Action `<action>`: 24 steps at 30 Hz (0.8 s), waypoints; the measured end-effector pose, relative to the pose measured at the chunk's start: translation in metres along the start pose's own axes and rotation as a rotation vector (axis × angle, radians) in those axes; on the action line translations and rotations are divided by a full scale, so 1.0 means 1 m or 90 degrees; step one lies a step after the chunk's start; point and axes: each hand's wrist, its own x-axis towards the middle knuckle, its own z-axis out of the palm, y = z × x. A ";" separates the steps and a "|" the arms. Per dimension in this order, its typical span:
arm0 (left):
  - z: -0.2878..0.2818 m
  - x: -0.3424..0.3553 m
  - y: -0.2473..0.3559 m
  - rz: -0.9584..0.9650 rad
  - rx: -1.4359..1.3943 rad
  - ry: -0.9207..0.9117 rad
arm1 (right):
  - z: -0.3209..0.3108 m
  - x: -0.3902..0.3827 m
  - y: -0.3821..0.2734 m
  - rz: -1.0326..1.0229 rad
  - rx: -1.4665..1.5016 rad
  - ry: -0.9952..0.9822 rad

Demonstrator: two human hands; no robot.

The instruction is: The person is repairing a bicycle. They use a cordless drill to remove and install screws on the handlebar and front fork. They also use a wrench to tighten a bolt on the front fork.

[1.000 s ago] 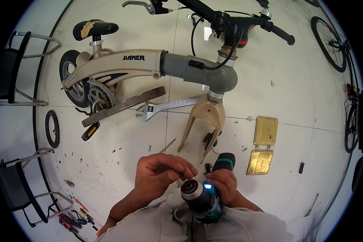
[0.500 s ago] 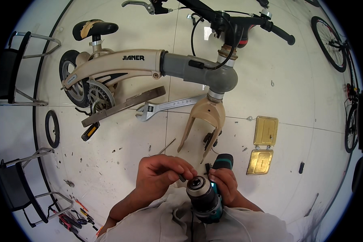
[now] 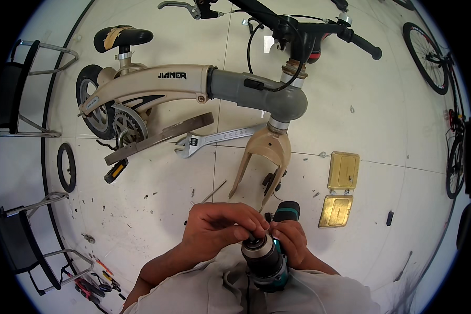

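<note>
A teal and black cordless drill [image 3: 269, 261] points up toward me, low in the middle of the view. My right hand [image 3: 290, 242] is wrapped around its body. My left hand [image 3: 220, 230] reaches across from the left, and its fingertips pinch at the tip of the drill's chuck. Whatever small piece sits between those fingers is hidden. Just beyond my hands stands the beige front fork [image 3: 264, 157] of a small folding bicycle [image 3: 204, 86] lying on its side, with no front wheel in the fork.
An adjustable wrench [image 3: 214, 140] lies on the white floor under the frame. Two brass plates [image 3: 340, 191] lie to the right. A thin rod [image 3: 213, 192] and small bits are scattered near my hands. Chairs [image 3: 21, 246] stand at the left, hand tools [image 3: 91, 285] at lower left, bicycle wheels [image 3: 429, 49] far right.
My left hand has closed in over the chuck, covering its tip; the drill has tipped slightly and sits a little lower. The bicycle and the floor items are unmoved.
</note>
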 end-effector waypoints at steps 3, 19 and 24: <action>0.000 0.000 0.002 -0.012 0.022 -0.004 | 0.000 0.001 -0.001 0.001 -0.007 -0.007; -0.007 -0.002 0.010 0.008 0.199 0.013 | 0.003 0.003 -0.001 -0.014 -0.046 0.004; -0.002 -0.006 0.004 0.040 0.176 0.059 | 0.005 -0.003 0.000 -0.021 -0.061 -0.003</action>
